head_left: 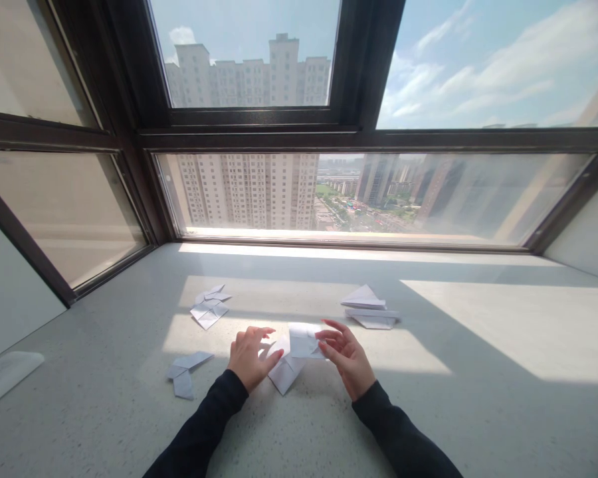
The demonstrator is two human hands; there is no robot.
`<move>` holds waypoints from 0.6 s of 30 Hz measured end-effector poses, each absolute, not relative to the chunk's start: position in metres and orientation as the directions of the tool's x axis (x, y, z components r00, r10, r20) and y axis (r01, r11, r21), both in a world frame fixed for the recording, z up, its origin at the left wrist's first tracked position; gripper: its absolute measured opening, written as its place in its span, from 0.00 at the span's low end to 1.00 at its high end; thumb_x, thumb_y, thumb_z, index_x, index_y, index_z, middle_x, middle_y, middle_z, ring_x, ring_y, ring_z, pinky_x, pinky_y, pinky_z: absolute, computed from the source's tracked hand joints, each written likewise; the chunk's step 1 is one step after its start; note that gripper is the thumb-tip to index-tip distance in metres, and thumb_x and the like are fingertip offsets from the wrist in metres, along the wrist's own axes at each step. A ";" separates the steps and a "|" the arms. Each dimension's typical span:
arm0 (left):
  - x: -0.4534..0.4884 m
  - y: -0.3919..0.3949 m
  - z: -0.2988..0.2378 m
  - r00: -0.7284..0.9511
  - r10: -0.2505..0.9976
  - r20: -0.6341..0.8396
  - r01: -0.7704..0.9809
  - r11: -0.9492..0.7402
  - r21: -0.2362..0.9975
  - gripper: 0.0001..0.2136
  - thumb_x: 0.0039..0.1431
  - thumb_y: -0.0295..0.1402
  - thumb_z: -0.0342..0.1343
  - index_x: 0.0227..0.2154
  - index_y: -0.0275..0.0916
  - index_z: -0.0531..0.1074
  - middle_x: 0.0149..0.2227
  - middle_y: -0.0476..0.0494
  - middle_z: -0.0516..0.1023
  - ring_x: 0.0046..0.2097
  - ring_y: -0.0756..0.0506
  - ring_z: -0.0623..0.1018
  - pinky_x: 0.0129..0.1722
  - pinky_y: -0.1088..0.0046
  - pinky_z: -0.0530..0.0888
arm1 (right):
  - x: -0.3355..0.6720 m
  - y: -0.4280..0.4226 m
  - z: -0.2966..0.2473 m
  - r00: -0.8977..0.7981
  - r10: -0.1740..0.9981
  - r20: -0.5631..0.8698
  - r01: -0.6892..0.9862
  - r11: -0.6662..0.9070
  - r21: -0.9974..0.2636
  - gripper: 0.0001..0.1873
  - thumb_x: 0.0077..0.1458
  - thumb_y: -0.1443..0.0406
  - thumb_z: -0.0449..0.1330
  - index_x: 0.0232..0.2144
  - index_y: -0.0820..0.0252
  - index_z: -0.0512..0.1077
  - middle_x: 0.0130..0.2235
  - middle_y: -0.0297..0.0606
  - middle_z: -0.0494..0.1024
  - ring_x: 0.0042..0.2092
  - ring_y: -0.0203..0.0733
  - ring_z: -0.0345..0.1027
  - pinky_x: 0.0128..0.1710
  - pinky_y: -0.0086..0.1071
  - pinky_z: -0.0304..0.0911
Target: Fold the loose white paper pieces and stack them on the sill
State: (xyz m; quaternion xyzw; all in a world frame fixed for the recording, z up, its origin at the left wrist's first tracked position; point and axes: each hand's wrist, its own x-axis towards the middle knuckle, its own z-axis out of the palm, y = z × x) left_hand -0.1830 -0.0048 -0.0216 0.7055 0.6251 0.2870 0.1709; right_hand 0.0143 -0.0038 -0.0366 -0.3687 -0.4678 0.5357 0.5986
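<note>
A partly folded sheet of white paper [294,358] lies on the pale speckled windowsill counter [428,411] just in front of me. My left hand [249,357] rests on its left side, fingers curled and pressing the paper down. My right hand [346,355] pinches the paper's right edge between thumb and fingers. Both arms wear dark sleeves.
Folded white paper pieces lie around: one pair at the left rear [210,307], one at the near left [185,372], a small stack at the right rear [369,308]. A flat pale object [4,375] sits at the far left. Dark-framed windows [359,136] border the counter's back.
</note>
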 end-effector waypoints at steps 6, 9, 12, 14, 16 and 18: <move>-0.179 -0.006 -0.030 0.056 0.991 0.125 0.875 -0.109 0.473 0.27 0.38 0.46 0.55 0.43 0.41 0.65 0.38 0.41 0.70 0.41 0.39 0.67 0.38 0.65 0.62 | 0.015 -0.004 -0.040 -0.070 0.971 0.227 -0.186 0.211 -0.960 0.24 0.38 0.65 0.63 0.40 0.54 0.61 0.29 0.30 0.65 0.30 0.34 0.62 0.28 0.27 0.61; -0.179 -0.005 -0.032 0.069 0.993 0.091 0.868 -0.105 0.486 0.26 0.39 0.44 0.55 0.44 0.40 0.64 0.37 0.42 0.70 0.40 0.40 0.68 0.37 0.66 0.62 | 0.015 -0.005 -0.041 -0.062 0.974 0.220 -0.123 0.211 -0.970 0.26 0.38 0.64 0.63 0.42 0.53 0.61 0.30 0.30 0.63 0.26 0.31 0.60 0.23 0.25 0.59; -0.179 -0.003 -0.032 0.101 0.994 0.049 0.839 -0.111 0.533 0.22 0.39 0.41 0.55 0.41 0.42 0.66 0.35 0.45 0.71 0.38 0.42 0.69 0.36 0.68 0.62 | 0.015 -0.005 -0.042 -0.056 0.985 0.162 -0.153 0.152 -0.977 0.32 0.35 0.64 0.64 0.45 0.51 0.58 0.40 0.36 0.64 0.28 0.32 0.63 0.27 0.28 0.61; -0.179 -0.002 -0.032 0.127 0.992 0.025 0.805 -0.118 0.582 0.16 0.39 0.39 0.55 0.35 0.40 0.69 0.31 0.47 0.70 0.35 0.44 0.70 0.34 0.70 0.63 | 0.014 -0.005 -0.043 -0.053 0.994 0.091 -0.203 0.079 -0.976 0.35 0.32 0.64 0.66 0.46 0.52 0.59 0.45 0.40 0.63 0.32 0.35 0.65 0.31 0.31 0.62; -0.178 -0.001 -0.031 0.132 0.990 0.045 0.736 -0.129 0.664 0.10 0.40 0.37 0.54 0.26 0.37 0.69 0.26 0.49 0.67 0.31 0.46 0.69 0.31 0.73 0.63 | 0.014 -0.004 -0.042 -0.096 0.995 0.039 -0.239 0.015 -0.971 0.32 0.31 0.63 0.66 0.43 0.56 0.63 0.43 0.41 0.67 0.34 0.39 0.66 0.33 0.33 0.61; -0.178 -0.001 -0.030 0.107 0.990 0.095 0.625 -0.141 0.767 0.07 0.39 0.35 0.54 0.20 0.36 0.66 0.25 0.49 0.65 0.30 0.48 0.68 0.29 0.73 0.63 | 0.013 -0.004 -0.041 -0.154 0.987 0.051 -0.264 0.009 -0.964 0.28 0.32 0.62 0.66 0.40 0.59 0.66 0.36 0.40 0.72 0.35 0.40 0.66 0.33 0.33 0.61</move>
